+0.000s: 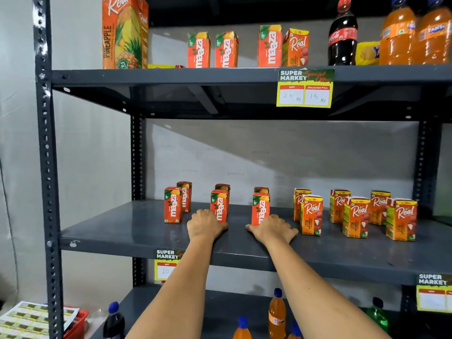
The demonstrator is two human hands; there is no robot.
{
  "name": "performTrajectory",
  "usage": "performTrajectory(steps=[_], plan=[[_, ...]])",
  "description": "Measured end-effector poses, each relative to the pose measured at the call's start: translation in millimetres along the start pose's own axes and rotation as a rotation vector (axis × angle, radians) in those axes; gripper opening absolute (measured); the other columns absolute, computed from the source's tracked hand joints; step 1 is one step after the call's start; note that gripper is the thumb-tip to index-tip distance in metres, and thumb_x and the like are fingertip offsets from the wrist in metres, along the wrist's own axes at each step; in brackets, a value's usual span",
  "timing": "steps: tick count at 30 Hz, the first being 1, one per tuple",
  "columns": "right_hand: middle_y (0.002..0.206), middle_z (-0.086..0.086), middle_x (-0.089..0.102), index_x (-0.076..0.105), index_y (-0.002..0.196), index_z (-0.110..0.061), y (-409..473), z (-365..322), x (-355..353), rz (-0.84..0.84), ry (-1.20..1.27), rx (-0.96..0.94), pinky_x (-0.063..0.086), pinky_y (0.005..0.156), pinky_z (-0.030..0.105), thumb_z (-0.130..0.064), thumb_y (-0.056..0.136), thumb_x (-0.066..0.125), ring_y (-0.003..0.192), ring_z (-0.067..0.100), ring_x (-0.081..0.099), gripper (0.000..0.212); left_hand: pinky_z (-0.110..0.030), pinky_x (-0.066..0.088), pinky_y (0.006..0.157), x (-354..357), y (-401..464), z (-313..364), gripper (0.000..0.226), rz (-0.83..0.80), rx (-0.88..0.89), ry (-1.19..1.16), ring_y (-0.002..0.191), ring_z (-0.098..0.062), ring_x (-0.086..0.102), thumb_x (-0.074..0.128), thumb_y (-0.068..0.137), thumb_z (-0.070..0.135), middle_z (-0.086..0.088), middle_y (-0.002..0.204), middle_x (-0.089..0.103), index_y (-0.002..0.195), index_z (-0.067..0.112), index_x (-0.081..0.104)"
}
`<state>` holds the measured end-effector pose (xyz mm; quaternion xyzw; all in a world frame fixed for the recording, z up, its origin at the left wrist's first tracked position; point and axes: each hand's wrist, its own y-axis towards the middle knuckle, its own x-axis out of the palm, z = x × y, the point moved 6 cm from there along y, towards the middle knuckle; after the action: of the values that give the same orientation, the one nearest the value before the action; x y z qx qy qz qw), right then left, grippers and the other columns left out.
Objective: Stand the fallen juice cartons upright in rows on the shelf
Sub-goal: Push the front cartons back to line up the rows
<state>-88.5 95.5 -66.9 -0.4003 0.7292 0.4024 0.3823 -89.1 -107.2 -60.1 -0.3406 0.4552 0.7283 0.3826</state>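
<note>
On the grey metal middle shelf (122, 231), every small orange juice carton (173, 205) stands in rows; left hand (204, 222) and right hand (272, 228) rest flat, holding nothing, so little seems left.

Both hands (244, 227) outstretched, seemingly flat.

My left hand (205, 222) lay on the grey middle shelf (122, 231), its fingers against the base of the front middle Maaza carton (219, 206). My right hand (274, 228) rested flat, fingers spread, touching the foot of the next Maaza carton (260, 208). A third Maaza carton (173, 205) stood upright to the left, each with another behind it. To the right, the Real litchi cartons (312, 214) stood upright in two rows. Above, a yellow price tag (305, 88) hung from the upper shelf (171, 75).
</note>
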Motion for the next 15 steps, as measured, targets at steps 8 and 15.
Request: performTrajectory(steps=[8,15], plan=[[0.124,0.007,0.059,0.052,0.122,-0.015,6.4,-4.9,-10.6,0.031,0.059,0.0,0.037,0.092,0.04,-0.067,0.07,0.06,0.114,0.028,0.054,0.074,-0.039,0.053,0.084,-10.7,8.7,3.6,0.061,0.028,0.011,-0.007,0.106,-0.029,0.06,0.062,0.081,0.053,-0.012,0.116,0.061,0.12,0.006,0.056],[0.122,0.007,0.06,0.053,0.121,-0.015,2.8,-5.1,-10.3,0.039,0.067,0.001,0.037,0.092,0.04,-0.063,0.073,0.062,0.114,0.028,0.055,0.068,-0.038,0.051,0.081,-9.4,8.4,0.6,0.058,0.041,0.008,-0.005,0.104,-0.029,0.061,0.062,0.081,0.05,-0.012,0.115,0.061,0.118,0.006,0.058]])
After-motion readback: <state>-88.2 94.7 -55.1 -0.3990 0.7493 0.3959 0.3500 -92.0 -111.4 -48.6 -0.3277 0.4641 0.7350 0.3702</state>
